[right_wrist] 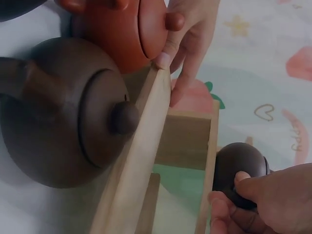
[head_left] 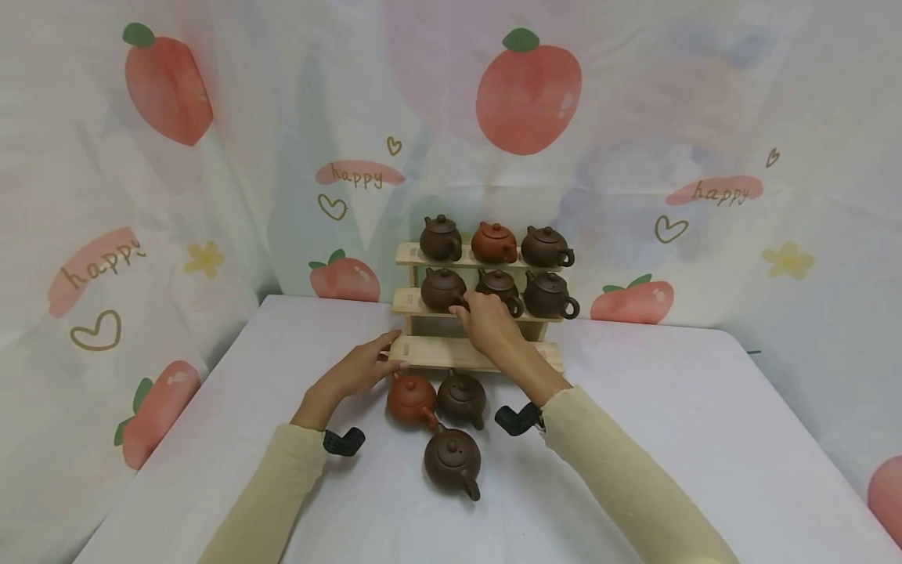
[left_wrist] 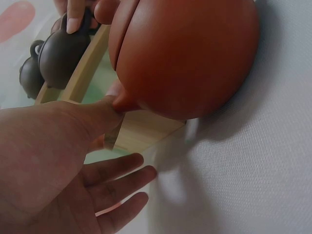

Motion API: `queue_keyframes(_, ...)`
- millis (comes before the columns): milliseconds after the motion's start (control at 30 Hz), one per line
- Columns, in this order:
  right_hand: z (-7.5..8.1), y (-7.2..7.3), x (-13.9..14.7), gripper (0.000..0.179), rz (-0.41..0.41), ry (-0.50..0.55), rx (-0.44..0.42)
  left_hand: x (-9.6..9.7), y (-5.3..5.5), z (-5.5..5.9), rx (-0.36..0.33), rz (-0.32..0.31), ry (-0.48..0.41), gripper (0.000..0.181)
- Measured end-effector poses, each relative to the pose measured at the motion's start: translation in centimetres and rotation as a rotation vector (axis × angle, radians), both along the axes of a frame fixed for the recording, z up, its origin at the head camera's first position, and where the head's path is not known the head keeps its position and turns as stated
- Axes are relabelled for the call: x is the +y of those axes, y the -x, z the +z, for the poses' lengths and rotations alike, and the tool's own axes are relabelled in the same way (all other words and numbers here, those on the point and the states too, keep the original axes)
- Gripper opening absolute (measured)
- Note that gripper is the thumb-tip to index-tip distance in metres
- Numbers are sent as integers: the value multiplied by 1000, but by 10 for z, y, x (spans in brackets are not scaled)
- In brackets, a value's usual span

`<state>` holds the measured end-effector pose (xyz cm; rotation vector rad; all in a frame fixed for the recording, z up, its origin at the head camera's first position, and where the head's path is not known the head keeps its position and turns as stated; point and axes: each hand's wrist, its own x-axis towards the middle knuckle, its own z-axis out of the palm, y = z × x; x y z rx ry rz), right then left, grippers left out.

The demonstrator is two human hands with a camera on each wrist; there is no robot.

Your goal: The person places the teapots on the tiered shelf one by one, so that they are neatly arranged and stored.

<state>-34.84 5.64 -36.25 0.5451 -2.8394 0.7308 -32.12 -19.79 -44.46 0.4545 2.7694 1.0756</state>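
Observation:
My right hand (head_left: 491, 325) is at the middle tier of a wooden stand (head_left: 437, 352). Thumb and fingers pinch the handle side of a dark brown teapot (head_left: 441, 288) at that tier's left; the right wrist view shows the thumb against its body (right_wrist: 239, 163). At the bottom board's left end, my left hand (head_left: 355, 370) has its fingers straight and spread. Its thumb lies beside the spout of a red-brown teapot (left_wrist: 190, 58) on the table. Two dark teapots, one beside it (head_left: 461, 399) and one nearer me (head_left: 452, 460), stand there too.
The top tier bears a dark teapot (head_left: 440, 239), a red one (head_left: 493, 243) and another dark one (head_left: 546, 247). Two more dark teapots, one partly behind my right hand (head_left: 499, 283) and one at the right (head_left: 546, 295), share the middle tier. A printed cloth (head_left: 451, 188) hangs behind the table.

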Motion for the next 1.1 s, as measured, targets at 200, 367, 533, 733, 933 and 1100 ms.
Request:
queue_keyframes(200,-3,-1,1,33,-10,-3,32,-1,0,1,-6,1,-16,75)
queue_keyframes(367,-7,-9,9,44,-17,-13,47,-1,-1,1,-8,4,-24,75)
queue_keyframes(533,-17,-35,26,43,44,-77,-84,0,0,0,-7,5,-25,75)
queue_keyframes(733,-45,-71,37,52,124,-147,-223,-3,1,-3,-17,14,-12,76)
queue_keyframes(933,-60,-89,42,48,152,-224,-243,-3,2,-5,-7,6,-17,74)
queue_keyframes(1100,-63,-98,50,27,133,-210,-213,0,2,-5,-15,-1,-28,74)
